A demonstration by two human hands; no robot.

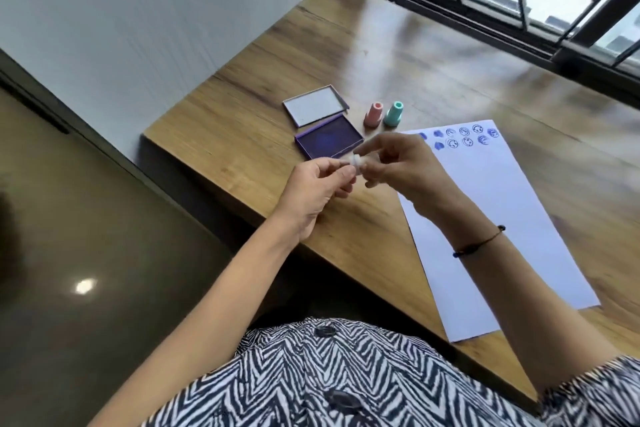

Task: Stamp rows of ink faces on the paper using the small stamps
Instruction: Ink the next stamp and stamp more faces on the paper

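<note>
Both hands, left hand (320, 184) and right hand (398, 163), pinch one small white stamp (356, 160) just in front of the ink pad (329, 140); inky fingers could smudge the paper (502, 218)

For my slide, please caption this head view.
Both hands hold a small white stamp above the open purple ink pad.

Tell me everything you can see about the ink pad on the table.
The ink pad is a flat rectangular tray with a purple rim and a dark blue-violet inked surface. It lies open on the wooden table, near the table's left edge. Its lid, with a pale inner face, lies just behind it. Neither hand touches it.
</note>
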